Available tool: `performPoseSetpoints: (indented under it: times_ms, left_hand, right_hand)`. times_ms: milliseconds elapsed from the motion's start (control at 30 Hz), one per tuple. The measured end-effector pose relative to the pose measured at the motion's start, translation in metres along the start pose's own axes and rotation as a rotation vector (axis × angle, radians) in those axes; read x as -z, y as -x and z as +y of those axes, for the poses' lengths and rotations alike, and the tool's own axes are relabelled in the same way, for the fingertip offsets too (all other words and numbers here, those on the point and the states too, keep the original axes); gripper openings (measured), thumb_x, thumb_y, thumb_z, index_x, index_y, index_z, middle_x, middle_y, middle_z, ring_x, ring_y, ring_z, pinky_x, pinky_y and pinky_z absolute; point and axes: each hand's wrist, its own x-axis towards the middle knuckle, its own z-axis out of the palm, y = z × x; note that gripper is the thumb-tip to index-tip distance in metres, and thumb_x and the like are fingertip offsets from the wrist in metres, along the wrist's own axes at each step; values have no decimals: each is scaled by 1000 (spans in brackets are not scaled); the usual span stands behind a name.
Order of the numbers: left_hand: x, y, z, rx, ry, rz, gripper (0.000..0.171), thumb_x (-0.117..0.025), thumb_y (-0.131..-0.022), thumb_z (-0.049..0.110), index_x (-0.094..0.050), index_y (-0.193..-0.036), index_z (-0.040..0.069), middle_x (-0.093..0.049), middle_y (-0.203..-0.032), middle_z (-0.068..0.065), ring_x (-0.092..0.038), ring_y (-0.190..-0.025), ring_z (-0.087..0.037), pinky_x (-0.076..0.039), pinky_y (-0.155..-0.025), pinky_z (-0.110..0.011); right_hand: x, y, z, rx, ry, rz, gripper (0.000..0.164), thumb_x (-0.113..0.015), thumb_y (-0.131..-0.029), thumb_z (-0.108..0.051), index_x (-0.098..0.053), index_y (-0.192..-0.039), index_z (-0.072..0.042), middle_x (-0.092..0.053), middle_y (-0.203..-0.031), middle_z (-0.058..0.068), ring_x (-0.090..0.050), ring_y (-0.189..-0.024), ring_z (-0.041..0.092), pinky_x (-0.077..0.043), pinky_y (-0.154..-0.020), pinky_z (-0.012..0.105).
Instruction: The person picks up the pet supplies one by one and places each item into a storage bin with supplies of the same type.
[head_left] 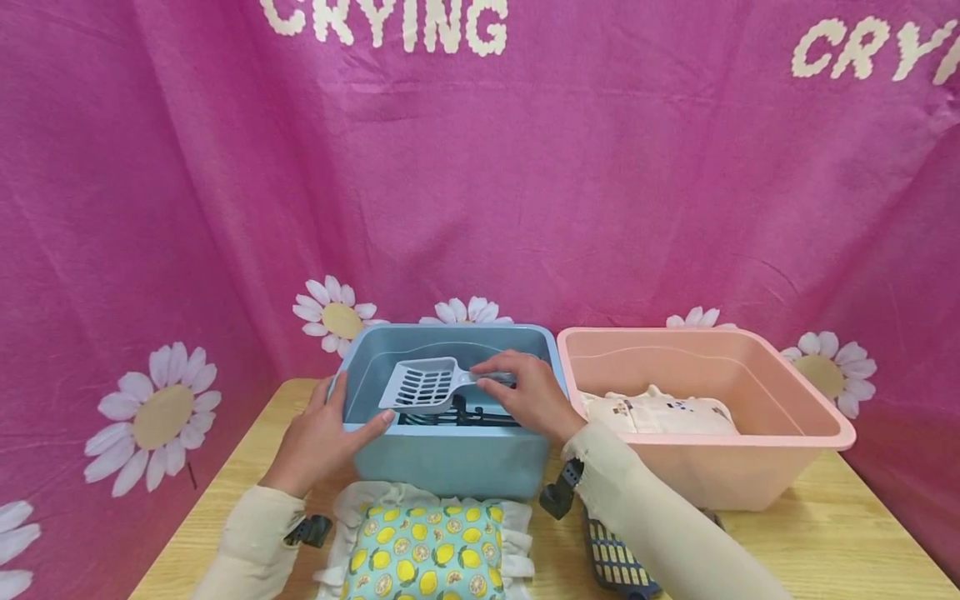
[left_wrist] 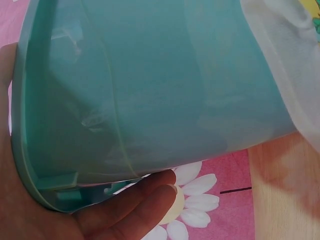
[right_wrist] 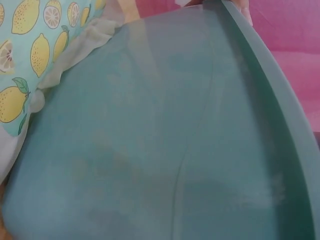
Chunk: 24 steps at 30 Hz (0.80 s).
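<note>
In the head view my right hand (head_left: 528, 392) pinches the handle of a pale grey-blue litter scoop (head_left: 444, 365), its slotted pan pointing left over the blue bin (head_left: 450, 458). My left hand (head_left: 318, 433) grips the bin's front left corner, thumb at the front rim and fingers along the outer left side. In the left wrist view, those fingers (left_wrist: 150, 205) lie beneath the rim. Inside the bin, below the scoop, are dark items like plastic hangers (head_left: 468, 415), partly hidden by the rim. The right wrist view mostly shows the bin's outer wall (right_wrist: 150, 130).
A pink bin (head_left: 795, 440) stands right beside the blue one, holding a cream printed cloth item (head_left: 660, 414). In front lies a lemon-print cushion (head_left: 427, 550) with white ruffles. A dark slotted object (head_left: 618, 554) lies partly under my right forearm. A pink curtain (head_left: 525, 183) hangs behind the wooden table (head_left: 862, 550).
</note>
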Motion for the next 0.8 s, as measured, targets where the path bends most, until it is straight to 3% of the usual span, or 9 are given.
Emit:
performPoseSetpoints:
  times_ms: [533,800]
  left_hand:
    - [0,1,0,-30,-16,12,110,-47,-79,79,-15,-154,5,-21,-154,-18,-45,-123,-47,-43,-92,-65]
    - [-1,1,1,-24,-7,14,111,-48,-79,79,-14,-154,5,-21,-154,-18,-43,-124,-47,-44,-91,-66]
  right_hand:
    - [-3,3,1,-14,-1,-38,25,-72,-87,-15,-73,-112,-14,-70,-111,0,-59,-107,19,-48,-90,39]
    - [-3,3,1,-38,13,-80,27,-72,-88,-17,-72,-114,-16,-69,-114,-1,-57,-107,15,-49,-87,34]
